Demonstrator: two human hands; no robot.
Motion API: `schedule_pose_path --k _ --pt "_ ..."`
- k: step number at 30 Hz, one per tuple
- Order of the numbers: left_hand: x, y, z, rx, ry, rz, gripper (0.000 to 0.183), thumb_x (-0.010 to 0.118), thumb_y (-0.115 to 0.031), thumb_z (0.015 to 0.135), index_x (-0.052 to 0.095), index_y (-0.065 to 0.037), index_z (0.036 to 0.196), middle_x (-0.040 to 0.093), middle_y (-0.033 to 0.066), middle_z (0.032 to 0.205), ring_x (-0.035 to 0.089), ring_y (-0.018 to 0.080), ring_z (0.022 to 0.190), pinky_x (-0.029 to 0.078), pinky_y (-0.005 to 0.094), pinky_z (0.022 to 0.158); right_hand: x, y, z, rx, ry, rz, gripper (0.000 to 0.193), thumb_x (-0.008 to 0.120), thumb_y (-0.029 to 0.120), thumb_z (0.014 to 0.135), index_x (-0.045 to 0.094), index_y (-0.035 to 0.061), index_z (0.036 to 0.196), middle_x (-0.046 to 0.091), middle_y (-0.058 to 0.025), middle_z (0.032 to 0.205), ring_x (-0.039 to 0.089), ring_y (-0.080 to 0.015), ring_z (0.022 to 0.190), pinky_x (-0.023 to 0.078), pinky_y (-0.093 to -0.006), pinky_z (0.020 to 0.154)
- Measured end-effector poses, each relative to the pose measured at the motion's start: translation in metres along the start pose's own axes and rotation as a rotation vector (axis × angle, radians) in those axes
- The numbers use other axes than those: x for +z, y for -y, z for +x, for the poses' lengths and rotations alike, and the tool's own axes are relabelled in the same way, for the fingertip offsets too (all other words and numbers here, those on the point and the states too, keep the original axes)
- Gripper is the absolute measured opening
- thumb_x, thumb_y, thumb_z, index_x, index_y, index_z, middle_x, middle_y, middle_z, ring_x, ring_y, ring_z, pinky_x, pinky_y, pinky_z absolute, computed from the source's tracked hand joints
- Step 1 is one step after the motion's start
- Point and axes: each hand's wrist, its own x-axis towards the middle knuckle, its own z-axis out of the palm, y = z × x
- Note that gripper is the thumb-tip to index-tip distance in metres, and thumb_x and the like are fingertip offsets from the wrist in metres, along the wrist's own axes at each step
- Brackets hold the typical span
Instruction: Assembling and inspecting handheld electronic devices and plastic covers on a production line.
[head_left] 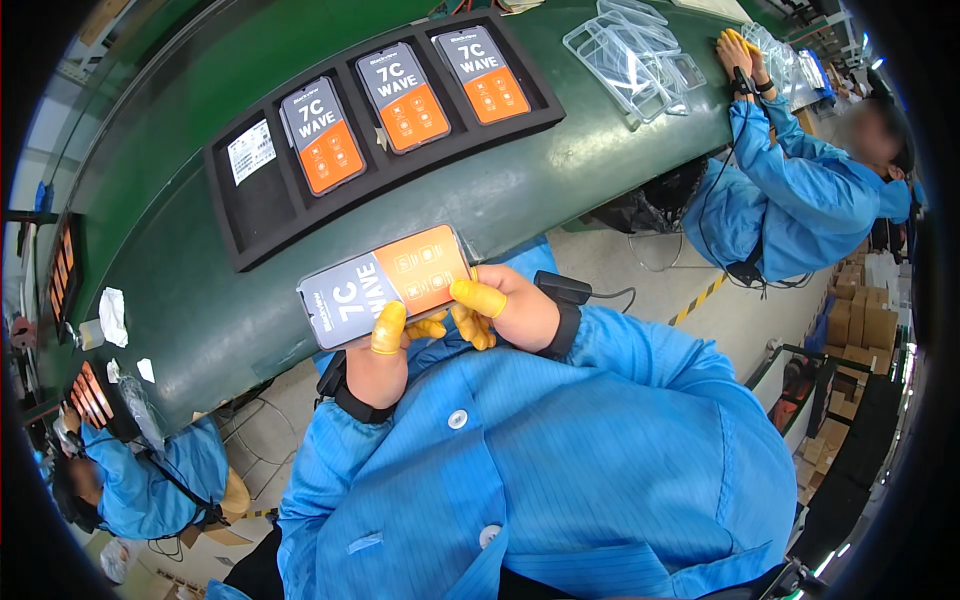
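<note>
A smartphone [385, 284] with a grey and orange printed film on its face is held sideways in front of my chest. My left hand [385, 345], in yellow finger cots, grips its lower edge with the thumb on the front. My right hand [500, 305], also in yellow finger cots, holds the orange end, thumb on the face. Just beyond lies a black foam tray [240, 215] with compartments. Three of them hold matching smartphones [322, 135] [403, 97] [482, 74]; the leftmost compartment has a white printed label [251, 152] in it.
Clear plastic phone cases [635, 62] are heaped on the green table [500, 180] to the right. White paper scraps [113, 316] lie at the left. One co-worker in blue [780, 200] sits at the far right, another [150, 480] at the lower left.
</note>
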Motion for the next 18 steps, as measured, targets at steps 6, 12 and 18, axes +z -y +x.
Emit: schedule_pose_path --k 6,12,18 --pt "-0.0006 0.0007 -0.0006 0.020 0.034 0.026 0.043 0.047 -0.031 0.104 0.050 0.001 0.132 0.066 0.0156 0.115 0.068 0.0234 0.093 0.058 0.0359 0.077 0.0005 0.0019 -0.0020 0.006 -0.022 -0.028 0.038 0.054 0.038 0.102 0.056 0.0075 0.080 0.053 -0.0020 0.064 0.048 -0.0086 0.050 0.039 -0.0238 0.046" --pt "-0.0010 -0.0011 -0.0008 0.011 0.051 0.067 0.040 0.048 -0.029 0.105 0.052 0.001 0.130 0.066 0.0148 0.115 0.068 0.0228 0.094 0.058 0.0355 0.076 0.0011 0.0034 -0.0033 -0.001 -0.036 -0.006 0.041 0.054 0.038 0.101 0.057 0.0060 0.075 0.052 -0.0051 0.059 0.044 -0.0108 0.046 0.034 -0.0258 0.044" --pt "0.0025 -0.0051 -0.0023 0.004 0.041 0.106 0.038 0.047 -0.028 0.105 0.053 0.000 0.129 0.066 0.0143 0.114 0.067 0.0220 0.094 0.058 0.0349 0.076 -0.0054 0.0016 -0.0005 0.040 0.049 0.147 0.037 0.058 0.037 0.100 0.056 0.0072 0.079 0.050 -0.0007 0.063 0.040 -0.0083 0.047 0.031 -0.0247 0.042"
